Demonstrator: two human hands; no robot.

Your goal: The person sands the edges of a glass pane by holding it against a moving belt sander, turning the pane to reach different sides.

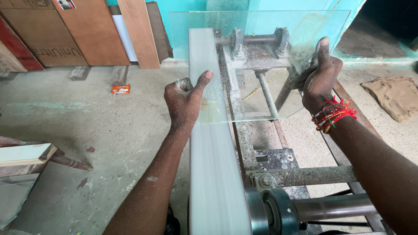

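Observation:
A clear glass sheet [261, 30], dusted with fine grit, is held flat above a pale sanding belt [213, 165] that runs away from me on a rusty metal machine frame [305, 174]. My left hand [185, 98] grips the sheet's near left corner, thumb on top, right over the belt. My right hand [320, 74] clamps the sheet's right edge, thumb up against the glass; red and green threads circle that wrist. The sheet's left edge lies along the belt.
A steel roller and shaft [305, 209] sit at the near end of the belt. Wooden boards [139, 30] and cardboard lean on the far wall. A brown cloth [394, 95] and an orange wrapper [120, 89] lie on the dusty concrete floor.

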